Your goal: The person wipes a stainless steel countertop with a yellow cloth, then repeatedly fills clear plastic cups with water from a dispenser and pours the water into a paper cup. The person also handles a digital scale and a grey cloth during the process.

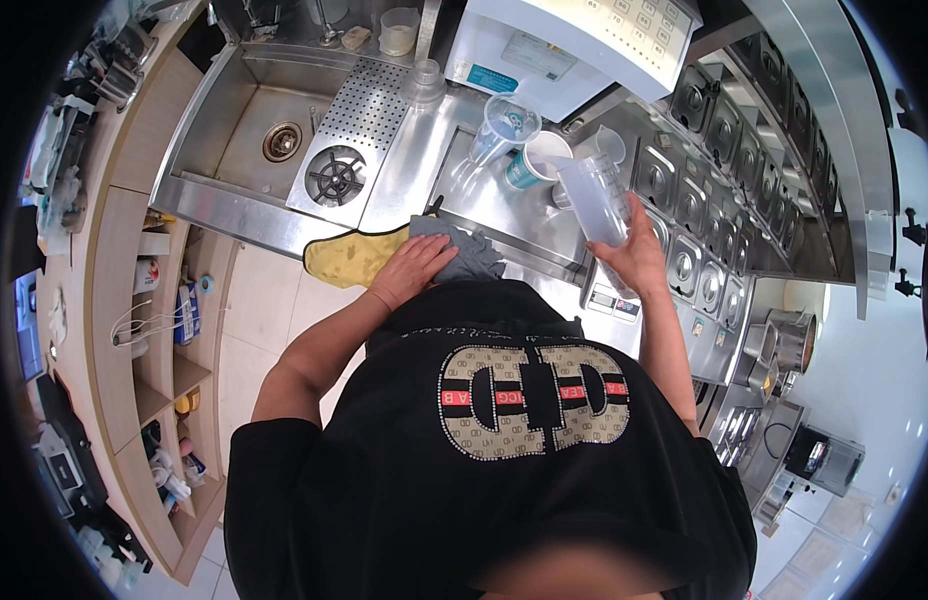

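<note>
My right hand (640,251) grips a clear plastic measuring jug (595,202). The jug is tilted, its spout end at the rim of a white and teal paper cup (530,175). Whether liquid flows between them I cannot tell. Behind the paper cup stands a tall clear plastic cup (501,131) with a printed design. My left hand (415,264) lies flat on a crumpled grey cloth (468,251) by the counter's front edge. Partly under that hand is a yellow cloth (351,256) with black edging. A small clear measuring cup (608,144) stands beyond the jug.
A steel sink (235,150) and a round cup rinser (335,176) are on the left. A white dispensing machine (531,60) stands at the back. Lidded steel pans (685,259) fill the right side. A digital scale (610,304) sits below the jug. Wooden shelves (153,367) stand left.
</note>
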Motion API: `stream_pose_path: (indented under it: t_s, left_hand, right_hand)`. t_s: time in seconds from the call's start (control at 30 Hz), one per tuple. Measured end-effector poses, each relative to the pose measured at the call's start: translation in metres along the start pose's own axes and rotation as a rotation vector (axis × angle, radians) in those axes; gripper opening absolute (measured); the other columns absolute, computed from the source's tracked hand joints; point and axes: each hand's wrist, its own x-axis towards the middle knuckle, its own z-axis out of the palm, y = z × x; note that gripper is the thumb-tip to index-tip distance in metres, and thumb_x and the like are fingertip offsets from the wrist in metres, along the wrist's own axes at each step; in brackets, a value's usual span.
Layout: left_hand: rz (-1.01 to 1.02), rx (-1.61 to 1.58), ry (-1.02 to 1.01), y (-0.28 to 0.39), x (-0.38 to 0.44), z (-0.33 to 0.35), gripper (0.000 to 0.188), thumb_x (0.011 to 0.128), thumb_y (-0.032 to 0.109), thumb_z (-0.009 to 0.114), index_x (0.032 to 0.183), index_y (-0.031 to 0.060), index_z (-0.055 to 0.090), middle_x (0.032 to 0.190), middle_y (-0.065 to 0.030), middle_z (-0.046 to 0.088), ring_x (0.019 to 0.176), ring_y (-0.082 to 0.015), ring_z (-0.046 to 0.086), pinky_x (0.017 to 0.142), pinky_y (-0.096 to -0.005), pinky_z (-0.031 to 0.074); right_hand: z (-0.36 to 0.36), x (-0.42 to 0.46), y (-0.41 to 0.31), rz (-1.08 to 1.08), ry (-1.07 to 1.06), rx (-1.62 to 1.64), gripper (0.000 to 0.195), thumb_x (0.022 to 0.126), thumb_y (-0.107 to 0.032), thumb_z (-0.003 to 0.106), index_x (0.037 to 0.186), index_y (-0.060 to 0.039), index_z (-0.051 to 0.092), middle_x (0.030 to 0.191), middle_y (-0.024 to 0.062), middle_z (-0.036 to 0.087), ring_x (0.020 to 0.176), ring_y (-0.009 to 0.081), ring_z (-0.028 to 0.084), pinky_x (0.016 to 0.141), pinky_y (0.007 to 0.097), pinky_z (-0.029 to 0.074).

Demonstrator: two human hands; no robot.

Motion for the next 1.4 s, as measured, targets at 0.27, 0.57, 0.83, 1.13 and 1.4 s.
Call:
stream_pose_path:
  t_s: [0.27,0.57,0.83,1.13,1.4]
  left_hand:
    - [0.003,0.014,0.015,-0.001,0.0,0.001,0.088,0.081,0.034,0.078,0.156,0.0168,0.035,0.156,-0.0086,0.041,0.146,-0.0245,0.037,0.123,-0.0419,0.026]
    - [0.008,0.013,0.029,-0.002,-0.001,0.004,0.087,0.081,0.032,0.078,0.156,0.0169,0.035,0.157,-0.009,0.04,0.147,-0.0244,0.036,0.123,-0.0424,0.025]
    - [-0.001,-0.072,0.087,0.0,-0.001,0.001,0.077,0.081,0.012,0.066,0.153,0.0158,0.04,0.155,-0.0096,0.043,0.145,-0.0245,0.04,0.122,-0.0428,0.029]
    - [0.0,-0.1,0.088,0.0,0.0,0.0,0.08,0.078,0.012,0.069,0.153,0.016,0.04,0.155,-0.0097,0.043,0.145,-0.0252,0.04,0.121,-0.0431,0.03]
    - [-0.006,-0.127,0.079,0.0,0.0,-0.003,0.081,0.078,0.012,0.07,0.153,0.0166,0.041,0.155,-0.0102,0.043,0.144,-0.0264,0.041,0.121,-0.0438,0.031]
  right_hand:
    - [-0.003,0.003,0.0,0.002,0.008,-0.004,0.115,0.067,-0.032,0.09,0.159,-0.0077,0.026,0.146,0.0249,0.051,0.134,0.0369,0.053,0.112,0.0414,0.043]
    - [-0.003,0.006,-0.001,0.006,-0.016,-0.031,0.116,0.067,-0.034,0.089,0.159,-0.0076,0.025,0.146,0.0247,0.051,0.133,0.0373,0.053,0.112,0.0415,0.043]
    - [-0.002,0.008,-0.003,0.016,-0.034,-0.046,0.114,0.068,-0.036,0.088,0.159,-0.008,0.025,0.145,0.0253,0.051,0.134,0.038,0.052,0.112,0.0418,0.043]
    - [0.014,0.014,0.009,-0.077,0.045,-0.041,0.115,0.067,-0.041,0.087,0.159,-0.0098,0.025,0.139,0.0233,0.054,0.124,0.0382,0.058,0.105,0.0429,0.048]
    - [0.037,0.01,0.008,-0.074,0.081,0.256,0.112,0.068,-0.024,0.09,0.157,-0.0059,0.026,0.144,0.0222,0.052,0.132,0.0347,0.054,0.112,0.0402,0.043]
